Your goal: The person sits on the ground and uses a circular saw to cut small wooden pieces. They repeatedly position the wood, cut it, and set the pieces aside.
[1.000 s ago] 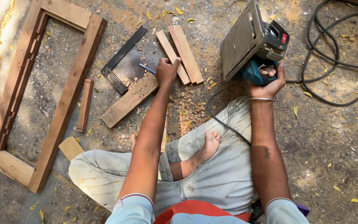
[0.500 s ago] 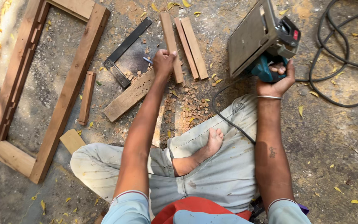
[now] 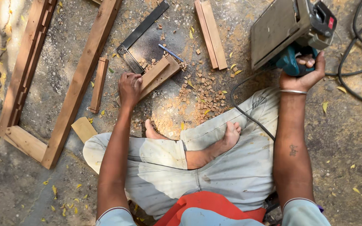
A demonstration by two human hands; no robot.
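Under the left hand lies a notched reddish-brown wood block

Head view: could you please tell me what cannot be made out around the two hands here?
- Power saw: top cut off by the frame edge; its handle is hidden by the right hand.
- Wood block: near end covered by the left hand.
- Cable: runs out of frame at right.
- Wooden frame: far end cut off at the top.

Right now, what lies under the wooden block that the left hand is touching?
The wooden block rests partly on a metal square, with bare ground and wood chips around it. The left hand covers its near end.
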